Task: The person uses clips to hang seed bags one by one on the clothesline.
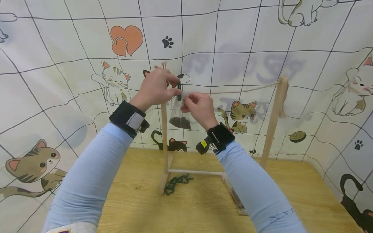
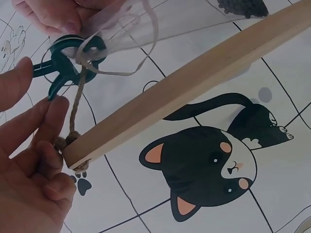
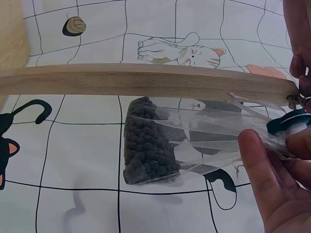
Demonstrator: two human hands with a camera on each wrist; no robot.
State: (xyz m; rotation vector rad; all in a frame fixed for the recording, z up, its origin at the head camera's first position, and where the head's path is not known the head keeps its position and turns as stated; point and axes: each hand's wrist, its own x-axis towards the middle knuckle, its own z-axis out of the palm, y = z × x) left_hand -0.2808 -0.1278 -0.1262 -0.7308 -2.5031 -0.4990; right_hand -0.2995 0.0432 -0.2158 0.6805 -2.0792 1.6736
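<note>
My left hand (image 1: pixel 158 84) pinches the handles of a green plastic clip (image 2: pixel 70 53) between thumb and fingers. The clip sits at the twine (image 1: pixel 244 90), close to the top of the left wooden post (image 1: pixel 164 136). Gathered in my right hand (image 1: pixel 201 106) is the top of a sheer mesh bag (image 3: pixel 209 141), right at the clip's jaws. Small dark balls (image 3: pixel 148 145) fill the bottom of the bag, which hangs below the hands. A pale ribbon loop (image 2: pixel 153 34) trails from the bag's neck. Whether the clip's jaws bite the mesh is hard to tell.
A right wooden post (image 1: pixel 274 119) holds the twine's other end. A white rod (image 1: pixel 198 172) joins the posts low down. Several green clips (image 1: pixel 176 183) lie on the wooden table (image 1: pixel 140 200), and a clear packet (image 1: pixel 235 195) lies partly under my right forearm. Cat-print cloth (image 1: pixel 87 42) hangs behind.
</note>
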